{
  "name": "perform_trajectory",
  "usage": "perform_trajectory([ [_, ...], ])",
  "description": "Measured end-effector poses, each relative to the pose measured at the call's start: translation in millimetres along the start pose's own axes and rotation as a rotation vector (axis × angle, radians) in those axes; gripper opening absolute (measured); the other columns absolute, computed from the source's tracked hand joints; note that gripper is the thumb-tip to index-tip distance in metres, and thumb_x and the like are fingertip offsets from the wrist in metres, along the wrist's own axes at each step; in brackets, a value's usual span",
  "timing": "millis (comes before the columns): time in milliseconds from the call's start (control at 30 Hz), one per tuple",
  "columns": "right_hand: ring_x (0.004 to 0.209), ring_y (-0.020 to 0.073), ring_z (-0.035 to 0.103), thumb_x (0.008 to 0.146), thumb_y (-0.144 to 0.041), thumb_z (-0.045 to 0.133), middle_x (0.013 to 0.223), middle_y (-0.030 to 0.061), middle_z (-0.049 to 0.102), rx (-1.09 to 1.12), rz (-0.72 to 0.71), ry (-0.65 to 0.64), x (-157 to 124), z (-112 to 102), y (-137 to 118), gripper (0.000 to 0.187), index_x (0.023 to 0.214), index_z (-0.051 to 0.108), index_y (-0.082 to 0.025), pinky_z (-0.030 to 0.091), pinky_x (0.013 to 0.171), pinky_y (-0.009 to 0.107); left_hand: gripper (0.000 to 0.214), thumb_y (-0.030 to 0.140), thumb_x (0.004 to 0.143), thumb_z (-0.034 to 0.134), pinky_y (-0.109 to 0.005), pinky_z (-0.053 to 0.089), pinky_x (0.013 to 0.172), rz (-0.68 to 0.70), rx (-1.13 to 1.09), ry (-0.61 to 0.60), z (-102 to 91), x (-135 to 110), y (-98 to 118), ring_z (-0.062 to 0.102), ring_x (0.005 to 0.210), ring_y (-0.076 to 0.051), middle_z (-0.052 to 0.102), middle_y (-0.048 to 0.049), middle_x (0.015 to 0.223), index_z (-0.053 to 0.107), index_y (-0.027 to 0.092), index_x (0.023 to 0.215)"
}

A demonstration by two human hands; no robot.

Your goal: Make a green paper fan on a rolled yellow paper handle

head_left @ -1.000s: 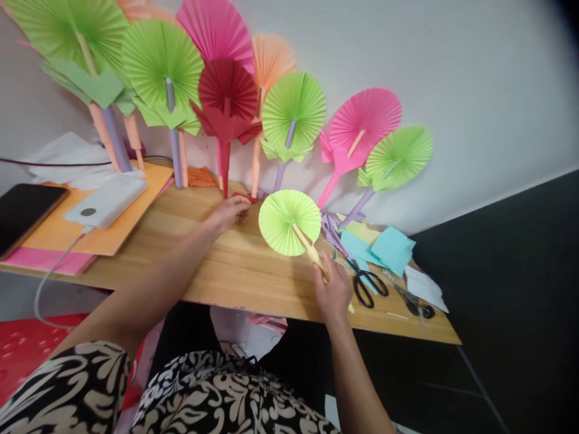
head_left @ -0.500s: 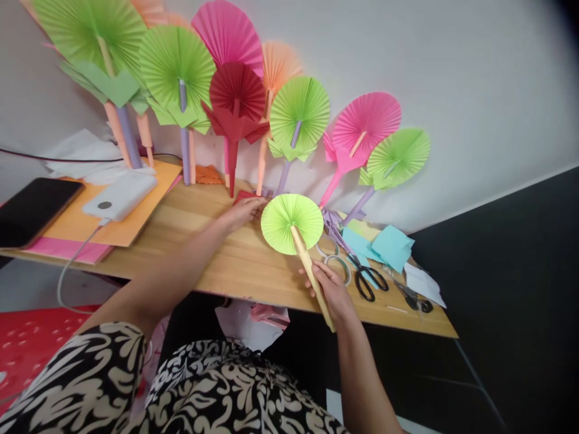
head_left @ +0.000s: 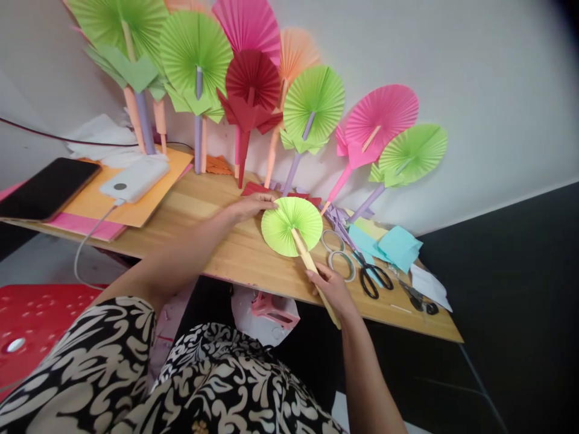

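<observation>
My right hand is closed around the tan stick of a round green paper fan, which lies low over the wooden table. My left hand reaches across the table with fingers laid flat on a red paper piece near the wall. Just behind the green fan lies more red paper.
Several pleated paper fans on sticks lean against the wall. Two tape rings, black scissors, blue paper and scraps lie on the right. A phone, a white power bank with cable and orange sheets sit left.
My right hand has lowered the green fan toward the table, sliding down its stick. My left hand has slid a little right onto the red paper.
</observation>
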State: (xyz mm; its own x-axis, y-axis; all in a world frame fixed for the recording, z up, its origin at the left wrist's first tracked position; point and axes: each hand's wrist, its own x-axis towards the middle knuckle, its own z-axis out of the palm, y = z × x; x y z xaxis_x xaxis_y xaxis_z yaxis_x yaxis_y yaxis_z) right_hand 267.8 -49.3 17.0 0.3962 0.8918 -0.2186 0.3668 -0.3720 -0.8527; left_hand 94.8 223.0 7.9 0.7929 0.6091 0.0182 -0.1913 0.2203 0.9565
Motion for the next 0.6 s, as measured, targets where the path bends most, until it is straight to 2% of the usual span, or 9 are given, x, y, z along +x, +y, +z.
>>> perform_trajectory([
  [133,0.051,0.0104,0.052,0.077,-0.051,0.070,0.074,-0.0014,0.060,-0.012,-0.004,-0.014,2.1,-0.6,-0.8,0.053,0.117,0.072,-0.018,0.046,0.052,0.026,0.031,0.033,0.065,0.085,-0.023,0.044,0.061,-0.027,0.011,-0.008,-0.5,-0.9,-1.9,0.060,0.063,-0.011,0.066,-0.0010,0.070,0.063,0.013,0.075],
  [233,0.049,0.0105,0.052,0.075,-0.052,0.070,0.074,-0.0013,0.061,-0.015,-0.007,0.003,2.9,1.2,-0.5,0.054,0.118,0.072,-0.017,0.046,0.051,0.026,0.028,0.031,0.067,0.083,-0.022,0.040,0.057,-0.016,0.023,0.006,-1.1,-1.1,-3.0,0.056,0.058,-0.009,0.062,0.0006,0.065,0.060,0.014,0.071],
  [467,0.049,0.0112,0.051,0.076,-0.050,0.068,0.069,-0.0014,0.060,-0.070,-0.030,0.066,1.1,7.3,-2.5,0.051,0.116,0.075,-0.019,0.049,0.049,0.027,0.015,0.021,0.071,0.074,-0.021,0.040,0.059,0.029,0.023,0.062,-3.0,2.5,-4.1,0.056,0.058,-0.009,0.062,0.0011,0.064,0.061,0.014,0.071],
  [600,0.053,0.0110,0.050,0.075,-0.050,0.068,0.074,-0.0005,0.061,-0.048,-0.043,0.078,2.3,8.7,1.1,0.055,0.120,0.073,-0.018,0.049,0.049,0.026,0.011,0.021,0.073,0.070,-0.021,0.039,0.058,0.027,0.029,0.095,-4.7,3.3,-6.9,0.057,0.058,-0.009,0.062,0.0008,0.064,0.061,0.014,0.071],
])
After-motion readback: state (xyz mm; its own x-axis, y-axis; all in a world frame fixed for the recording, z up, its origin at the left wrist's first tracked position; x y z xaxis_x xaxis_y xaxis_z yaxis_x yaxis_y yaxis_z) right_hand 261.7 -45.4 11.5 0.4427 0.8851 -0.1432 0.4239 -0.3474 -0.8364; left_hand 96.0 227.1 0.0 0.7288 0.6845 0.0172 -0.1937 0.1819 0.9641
